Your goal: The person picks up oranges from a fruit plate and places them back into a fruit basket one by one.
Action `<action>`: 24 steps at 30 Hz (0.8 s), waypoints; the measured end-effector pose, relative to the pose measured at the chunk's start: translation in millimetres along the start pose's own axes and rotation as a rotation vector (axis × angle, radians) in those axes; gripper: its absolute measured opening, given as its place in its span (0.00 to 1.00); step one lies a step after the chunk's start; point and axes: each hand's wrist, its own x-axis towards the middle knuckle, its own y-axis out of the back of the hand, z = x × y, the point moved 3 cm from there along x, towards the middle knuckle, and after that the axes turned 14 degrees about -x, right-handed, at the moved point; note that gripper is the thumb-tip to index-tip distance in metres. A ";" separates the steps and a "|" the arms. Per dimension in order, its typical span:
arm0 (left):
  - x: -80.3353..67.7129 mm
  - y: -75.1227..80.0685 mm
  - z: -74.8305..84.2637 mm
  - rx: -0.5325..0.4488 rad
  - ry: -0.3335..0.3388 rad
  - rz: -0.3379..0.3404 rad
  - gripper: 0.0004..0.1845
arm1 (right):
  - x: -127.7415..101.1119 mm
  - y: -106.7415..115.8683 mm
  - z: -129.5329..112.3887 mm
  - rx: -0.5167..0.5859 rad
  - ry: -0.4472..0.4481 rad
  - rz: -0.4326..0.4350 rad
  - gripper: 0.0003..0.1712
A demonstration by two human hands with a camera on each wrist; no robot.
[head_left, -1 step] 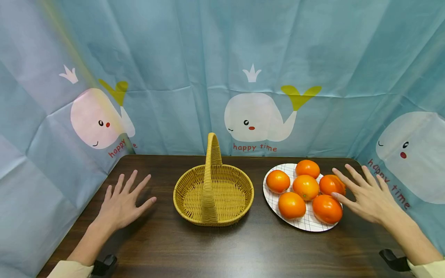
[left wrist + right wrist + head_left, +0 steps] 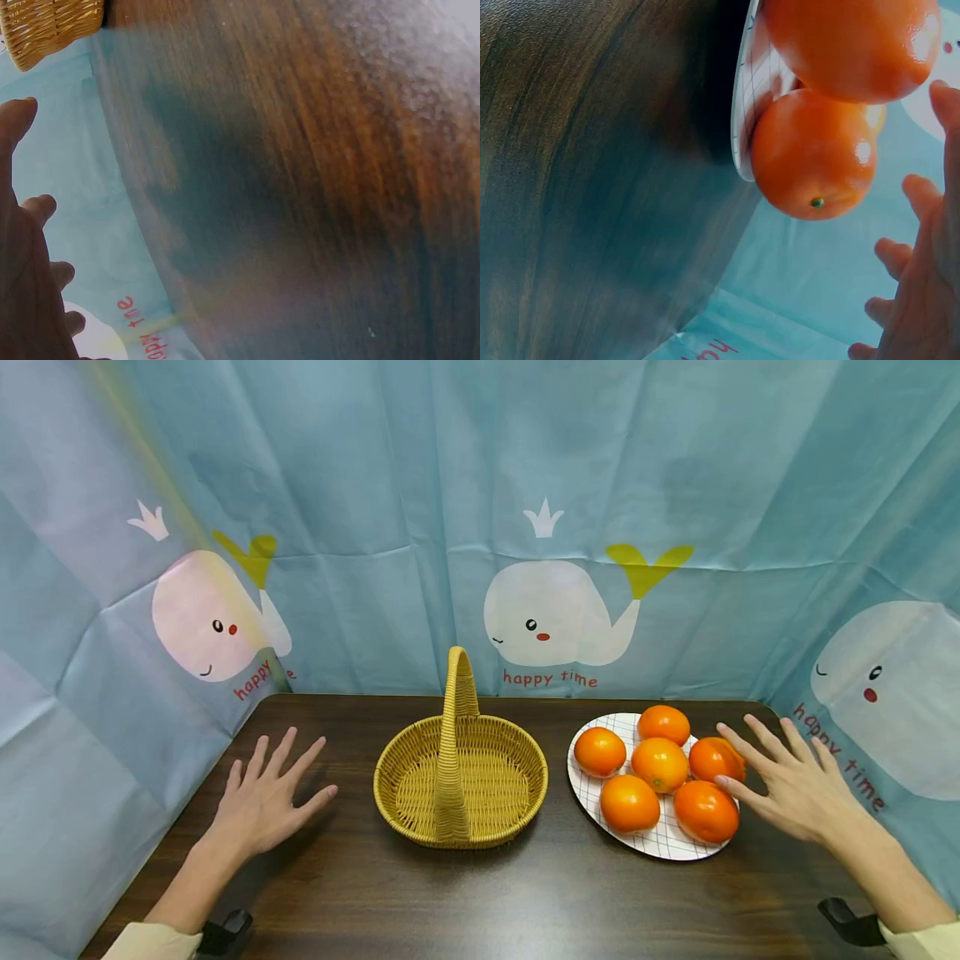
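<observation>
We see both hands stretched out over a dark wooden table (image 2: 480, 902), one at each side. On our left, the left hand (image 2: 258, 810) has its fingers and thumb spread wide and fairly straight, with nothing in its hold. It is to the left of a yellow woven basket (image 2: 502, 777), well apart from its rim. The basket stands upright near the middle of the table, its tall handle (image 2: 447, 752) arching over the bowl and its woven floor showing.

To the right of the basket, six oranges (image 2: 659, 765) rest on a white plate (image 2: 662, 841) patterned with dark grid lines. One sits near the middle, with the other five around it. The right hand (image 2: 798, 789) is beside the plate's right edge, fingers fanned apart and grasping nothing. From our head view its thumb overlaps the nearest fruit; we can't tell whether it touches. The right wrist view shows us two oranges up close, the lower one with a small green stem mark (image 2: 817, 202).

Pale sleeves (image 2: 153, 941) and black straps (image 2: 225, 935) show at our wrists. Behind the table and along its sides hangs blue cloth (image 2: 360, 485), printed with white whales (image 2: 547, 610) and red lettering (image 2: 551, 678).
</observation>
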 end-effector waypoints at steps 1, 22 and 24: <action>0.3 0.1 -0.1 0.000 -0.003 0.001 0.45 | -0.2 0.3 -0.1 0.002 -0.001 0.001 0.50; 36.3 -14.8 41.1 -0.888 -0.261 -0.119 0.29 | -6.4 25.1 11.1 0.415 0.067 0.184 0.36; 40.8 -20.6 47.2 -0.913 -0.286 -0.157 0.29 | -8.6 26.6 14.4 0.411 0.054 0.187 0.34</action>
